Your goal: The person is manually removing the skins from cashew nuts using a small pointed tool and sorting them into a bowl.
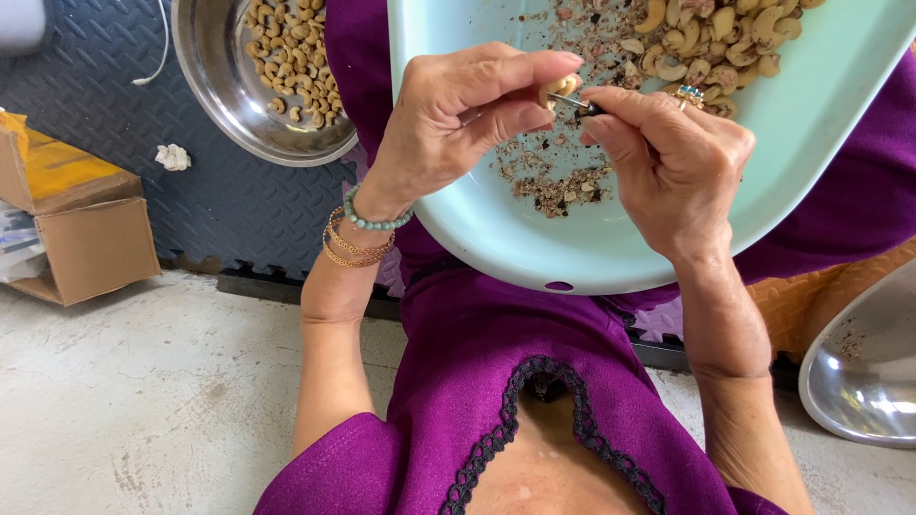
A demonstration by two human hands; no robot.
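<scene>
Pinched between the thumb and fingertips of the left hand (456, 119) was a single cashew nut (558, 89), held just above the pale blue tray (821, 114) that rested on the person's lap, while the right hand (668, 157) gripped a small dark-handled metal tool (575, 103) with its thin tip laid against the nut. The tip pointed straight toward the left fingertips, so a slip off the curved, smooth kernel could probably have jabbed a finger, and too hard a scrape might have split the nut or sent it down among the skin scraps (558, 186) littering the tray. The nut looked pale cream, curved and mostly hidden by the fingers, so how much skin clung to it could not be told. More cashews (711, 38) lay heaped at the tray's far side, and a steel bowl (224, 95) of kernels stood on the dark mat (86, 86) to the left.
</scene>
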